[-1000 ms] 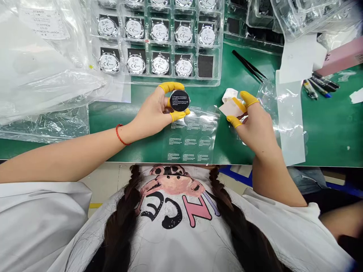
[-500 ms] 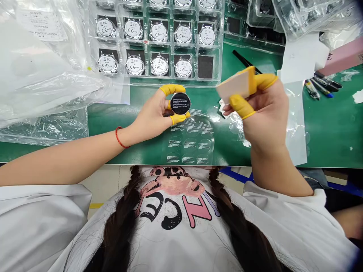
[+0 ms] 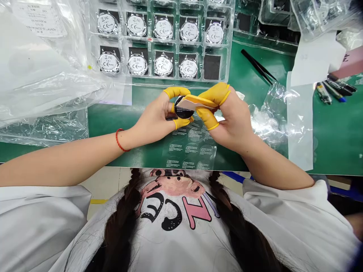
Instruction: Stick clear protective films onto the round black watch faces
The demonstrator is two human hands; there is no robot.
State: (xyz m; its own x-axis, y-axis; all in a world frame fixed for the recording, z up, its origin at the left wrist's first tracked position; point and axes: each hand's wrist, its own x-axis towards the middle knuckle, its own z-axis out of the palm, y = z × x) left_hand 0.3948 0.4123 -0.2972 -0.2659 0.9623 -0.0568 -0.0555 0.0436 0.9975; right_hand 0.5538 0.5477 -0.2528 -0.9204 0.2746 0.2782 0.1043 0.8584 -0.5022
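Note:
My left hand point(image 3: 153, 117) pinches a round watch point(image 3: 182, 107) by its edge between yellow finger cots. The watch's black face carries small white print. My right hand point(image 3: 229, 121) grips a flat peach-coloured pad point(image 3: 198, 102) between its cotted thumb and finger. The pad's end lies over the right part of the black face, hiding it. Under both hands lies a clear sheet of round printed stickers point(image 3: 188, 149).
A clear tray of round silver-backed watches point(image 3: 170, 78) stands just beyond my hands. Black tweezers point(image 3: 258, 66) lie on the green mat point(image 3: 326, 151), with crumpled clear film point(image 3: 269, 121) at right. Several pens point(image 3: 334, 90) lie far right; a large plastic bag point(image 3: 36, 83) covers the left.
My right hand has moved left from the right side and brought the peach pad onto the watch face. The left hand and watch have barely moved.

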